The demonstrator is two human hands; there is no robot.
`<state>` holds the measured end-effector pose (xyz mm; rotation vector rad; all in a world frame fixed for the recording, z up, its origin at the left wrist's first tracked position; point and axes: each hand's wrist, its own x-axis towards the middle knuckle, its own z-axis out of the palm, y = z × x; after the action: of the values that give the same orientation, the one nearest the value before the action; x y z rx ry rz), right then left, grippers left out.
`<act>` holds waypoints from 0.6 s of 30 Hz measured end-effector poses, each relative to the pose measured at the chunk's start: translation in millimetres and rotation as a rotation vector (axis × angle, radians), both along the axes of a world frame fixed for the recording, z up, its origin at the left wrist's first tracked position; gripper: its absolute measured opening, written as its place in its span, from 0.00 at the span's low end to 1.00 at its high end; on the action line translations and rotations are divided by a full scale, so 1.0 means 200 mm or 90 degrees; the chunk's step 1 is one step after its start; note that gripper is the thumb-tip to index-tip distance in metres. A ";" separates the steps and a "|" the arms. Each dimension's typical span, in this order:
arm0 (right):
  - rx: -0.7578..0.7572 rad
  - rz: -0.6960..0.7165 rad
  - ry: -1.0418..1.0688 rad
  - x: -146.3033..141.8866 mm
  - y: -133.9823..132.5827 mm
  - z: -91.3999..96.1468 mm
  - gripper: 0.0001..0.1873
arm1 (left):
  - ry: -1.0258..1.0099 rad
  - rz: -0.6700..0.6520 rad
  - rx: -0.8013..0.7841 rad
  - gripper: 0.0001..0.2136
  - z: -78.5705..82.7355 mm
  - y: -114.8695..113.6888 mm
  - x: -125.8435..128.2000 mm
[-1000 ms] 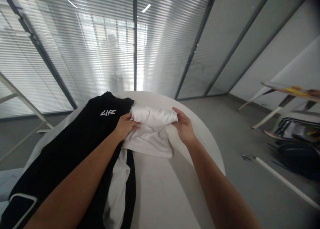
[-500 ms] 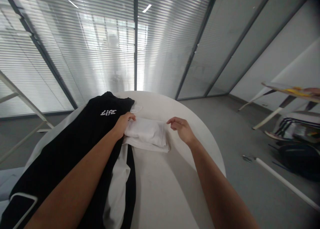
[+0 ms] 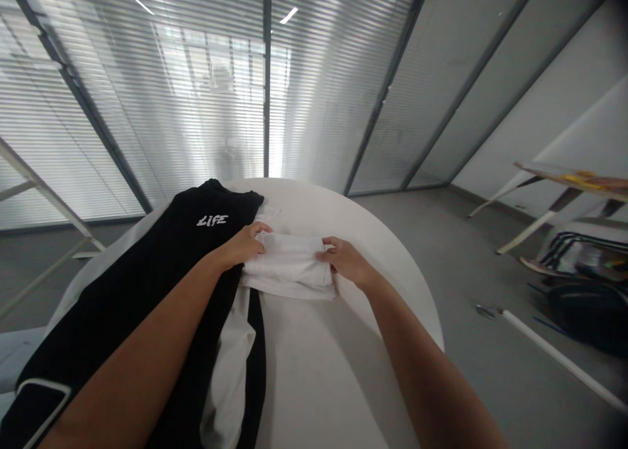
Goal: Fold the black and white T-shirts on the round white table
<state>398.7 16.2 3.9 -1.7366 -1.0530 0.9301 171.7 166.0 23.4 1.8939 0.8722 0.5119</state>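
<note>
A folded white cloth garment [image 3: 292, 266] lies flat on the round white table, partly against a black garment [image 3: 142, 285] with white "LIFE" lettering. My left hand [image 3: 245, 245] holds the cloth's upper left corner, thumb on the near side and fingers over the far edge. At the opposite corner, my right hand [image 3: 345, 259] pinches the fold between thumb and fingers. A white and black sleeve-like strip [image 3: 233, 370] hangs toward me below the cloth. My left forearm covers part of the black garment.
The white table [image 3: 314, 364] has a curved edge on the right. Beyond it stand glass partitions with blinds [image 3: 314, 95]. To the right are another table [image 3: 564, 174], a dark bag [image 3: 589, 311] and a white pole [image 3: 559, 357] on the floor.
My right hand has moved left and taken hold of the cloth's right corner. The left hand's thumb has come nearer the cloth's front, and the top fold looks straighter.
</note>
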 end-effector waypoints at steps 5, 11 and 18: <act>-0.055 -0.080 0.107 -0.01 -0.04 0.07 0.30 | 0.088 -0.089 0.108 0.25 0.09 -0.03 -0.03; -0.086 -0.040 -0.156 -0.01 -0.06 0.11 0.22 | 0.154 -0.080 0.202 0.22 0.16 -0.05 -0.05; 0.127 -0.061 -0.620 -0.14 -0.04 0.07 0.24 | 0.233 -0.077 0.440 0.22 0.04 -0.22 0.10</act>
<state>369.8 8.2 18.5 -2.0619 -1.5628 -0.1569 192.6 122.8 30.5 2.7184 0.8674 0.4294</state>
